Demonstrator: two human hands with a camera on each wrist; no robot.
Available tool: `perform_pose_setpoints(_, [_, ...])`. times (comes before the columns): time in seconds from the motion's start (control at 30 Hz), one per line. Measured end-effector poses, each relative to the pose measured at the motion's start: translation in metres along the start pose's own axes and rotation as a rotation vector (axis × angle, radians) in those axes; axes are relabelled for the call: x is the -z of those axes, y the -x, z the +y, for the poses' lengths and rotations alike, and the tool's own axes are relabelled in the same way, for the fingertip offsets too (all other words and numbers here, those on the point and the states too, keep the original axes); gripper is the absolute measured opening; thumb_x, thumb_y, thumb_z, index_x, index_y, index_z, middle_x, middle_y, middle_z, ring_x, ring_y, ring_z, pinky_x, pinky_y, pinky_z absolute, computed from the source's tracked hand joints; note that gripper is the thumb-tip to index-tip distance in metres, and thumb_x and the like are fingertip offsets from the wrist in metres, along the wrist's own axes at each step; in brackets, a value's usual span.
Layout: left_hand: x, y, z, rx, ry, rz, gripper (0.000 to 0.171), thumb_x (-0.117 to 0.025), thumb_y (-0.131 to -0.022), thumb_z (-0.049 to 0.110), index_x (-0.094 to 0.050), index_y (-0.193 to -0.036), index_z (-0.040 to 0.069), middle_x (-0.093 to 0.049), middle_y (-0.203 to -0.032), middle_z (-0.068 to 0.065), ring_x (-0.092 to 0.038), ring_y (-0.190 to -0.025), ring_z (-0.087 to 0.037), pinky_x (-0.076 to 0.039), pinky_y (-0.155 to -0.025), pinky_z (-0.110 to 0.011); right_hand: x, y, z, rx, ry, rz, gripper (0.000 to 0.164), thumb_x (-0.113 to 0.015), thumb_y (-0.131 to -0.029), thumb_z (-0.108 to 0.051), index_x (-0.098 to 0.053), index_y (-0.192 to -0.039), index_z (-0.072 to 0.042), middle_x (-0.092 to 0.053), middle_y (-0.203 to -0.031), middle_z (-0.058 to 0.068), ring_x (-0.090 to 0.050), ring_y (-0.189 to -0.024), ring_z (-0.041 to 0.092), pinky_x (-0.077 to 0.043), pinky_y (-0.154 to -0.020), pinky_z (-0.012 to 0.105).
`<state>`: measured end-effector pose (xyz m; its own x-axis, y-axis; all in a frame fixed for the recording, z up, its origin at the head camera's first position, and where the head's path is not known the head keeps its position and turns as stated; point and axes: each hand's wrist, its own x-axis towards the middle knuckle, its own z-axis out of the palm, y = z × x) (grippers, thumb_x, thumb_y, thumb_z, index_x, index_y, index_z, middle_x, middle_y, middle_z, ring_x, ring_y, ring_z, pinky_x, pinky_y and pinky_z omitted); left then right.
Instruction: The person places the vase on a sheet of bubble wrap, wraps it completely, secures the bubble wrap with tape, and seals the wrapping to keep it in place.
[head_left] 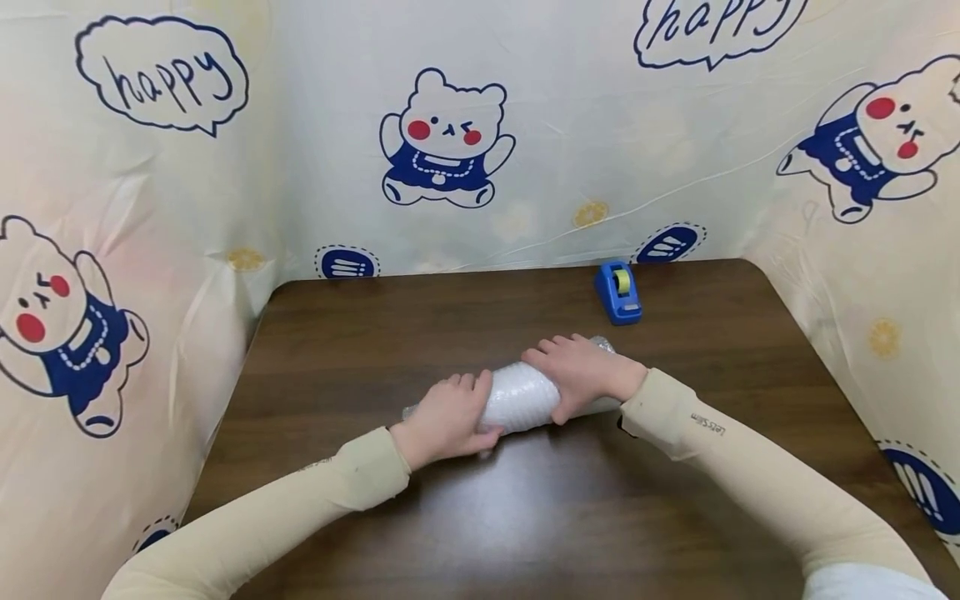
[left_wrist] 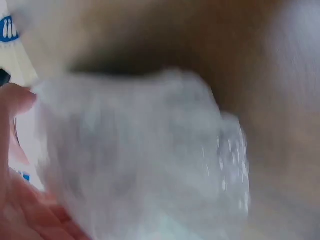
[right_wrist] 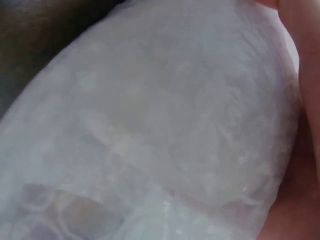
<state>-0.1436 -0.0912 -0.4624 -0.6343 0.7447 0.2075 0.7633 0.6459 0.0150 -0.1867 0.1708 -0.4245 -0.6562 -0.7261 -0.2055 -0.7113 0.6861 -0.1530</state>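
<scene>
A whitish bubble-wrapped bundle [head_left: 520, 395], shaped like a roll, lies at a slant over the middle of the table. My left hand [head_left: 448, 419] grips its nearer left part, thumb on the near side and fingers over the top. Toward the other end, my right hand [head_left: 583, 372] holds it the same way, and a bit of clear wrap pokes out past the fingers. In the left wrist view the bubble wrap [left_wrist: 140, 150] is blurred, with a loose crinkled end. Close up in the right wrist view, the wrap [right_wrist: 165, 110] shows layered bubbles; whatever is inside is hidden.
A blue tape dispenser [head_left: 619, 293] with a yellowish roll stands near the back edge of the dark wooden table [head_left: 337, 342], right of centre. A printed cloth [head_left: 322, 167] with cartoon bears hangs around the back and both sides.
</scene>
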Motion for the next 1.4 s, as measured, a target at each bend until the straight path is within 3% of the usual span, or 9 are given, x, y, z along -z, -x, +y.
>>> perform_pose_setpoints(0.13, [-0.008,0.004,0.008,0.078,-0.016,-0.002,0.108,-0.084,-0.070,0.073,-0.049,-0.133,-0.008,-0.065,-0.101,-0.020,-0.067,-0.080,-0.034,-0.059,-0.066,-0.045,0.003,-0.007,0.003,0.010,-0.013,-0.051,0.091,-0.087,-0.071,-0.050,-0.052,-0.143,-0.008,-0.063,-0.129,0.013,-0.062,-0.110,0.032,-0.053,-0.090,0.057])
perform_pose_setpoints(0.2, [-0.012,0.004,0.008,0.110,-0.019,0.003,0.113,-0.088,-0.065,0.071,-0.048,-0.136,-0.007,-0.064,-0.104,-0.020,-0.067,-0.083,-0.035,-0.059,-0.068,-0.047,0.004,-0.010,0.006,0.018,-0.010,-0.065,0.093,-0.087,-0.071,-0.051,-0.051,-0.145,-0.007,-0.063,-0.130,0.013,-0.062,-0.110,0.032,-0.054,-0.089,0.055])
perform_pose_setpoints(0.4, [-0.019,-0.001,-0.001,0.118,-0.015,0.023,0.100,-0.093,-0.067,0.056,-0.050,-0.136,-0.003,-0.064,-0.100,-0.017,-0.067,-0.080,-0.034,-0.059,-0.069,-0.044,0.006,-0.015,0.011,0.019,0.021,-0.088,0.101,-0.084,-0.073,-0.055,-0.044,-0.154,-0.009,-0.058,-0.141,0.013,-0.056,-0.124,0.034,-0.048,-0.099,0.058])
perform_pose_setpoints(0.6, [-0.020,0.000,-0.006,0.083,0.005,0.005,0.089,-0.089,-0.069,0.051,-0.052,-0.132,-0.001,-0.064,-0.097,-0.016,-0.066,-0.075,-0.031,-0.058,-0.066,-0.042,0.004,-0.012,0.010,0.046,0.007,-0.037,0.091,-0.082,-0.072,-0.057,-0.048,-0.143,-0.012,-0.057,-0.131,0.012,-0.054,-0.118,0.031,-0.045,-0.102,0.058])
perform_pose_setpoints(0.83, [-0.016,-0.002,-0.009,0.085,0.106,-0.097,0.087,-0.087,-0.072,0.051,-0.049,-0.132,0.002,-0.062,-0.096,-0.014,-0.066,-0.076,-0.029,-0.058,-0.064,-0.041,-0.001,0.005,0.003,0.076,0.108,0.097,0.084,-0.079,-0.076,-0.059,-0.053,-0.139,-0.010,-0.056,-0.129,0.012,-0.053,-0.120,0.032,-0.041,-0.109,0.055])
perform_pose_setpoints(0.97, [-0.010,-0.004,-0.013,0.111,0.161,-0.162,0.086,-0.089,-0.071,0.050,-0.048,-0.130,0.003,-0.061,-0.095,-0.012,-0.066,-0.077,-0.027,-0.058,-0.065,-0.042,-0.004,0.014,-0.007,0.113,0.155,0.187,0.078,-0.079,-0.082,-0.051,-0.054,-0.141,-0.007,-0.058,-0.130,0.013,-0.055,-0.120,0.034,-0.040,-0.110,0.055])
perform_pose_setpoints(1.07, [-0.003,-0.005,-0.014,0.123,0.221,-0.204,0.084,-0.090,-0.071,0.047,-0.048,-0.128,0.002,-0.061,-0.094,-0.012,-0.066,-0.077,-0.028,-0.058,-0.066,-0.043,-0.011,0.020,-0.017,0.107,0.196,0.203,0.075,-0.074,-0.088,-0.046,-0.051,-0.145,-0.004,-0.057,-0.135,0.017,-0.055,-0.124,0.036,-0.041,-0.109,0.060])
perform_pose_setpoints(1.2, [-0.001,-0.005,-0.016,0.148,0.309,-0.271,0.083,-0.090,-0.071,0.047,-0.048,-0.128,0.004,-0.062,-0.096,-0.009,-0.064,-0.076,-0.024,-0.057,-0.067,-0.041,-0.021,0.025,-0.031,0.055,0.260,0.206,0.088,-0.074,-0.088,-0.053,-0.044,-0.153,-0.003,-0.054,-0.142,0.021,-0.051,-0.134,0.041,-0.038,-0.108,0.070])
perform_pose_setpoints(1.4, [-0.001,-0.005,-0.018,0.158,0.404,-0.365,0.079,-0.090,-0.071,0.047,-0.047,-0.125,0.008,-0.061,-0.097,-0.005,-0.063,-0.078,-0.019,-0.055,-0.070,-0.037,-0.033,0.029,-0.048,0.002,0.425,0.275,0.109,-0.082,-0.073,-0.072,-0.046,-0.151,-0.003,-0.056,-0.135,0.026,-0.050,-0.134,0.048,-0.037,-0.107,0.072])
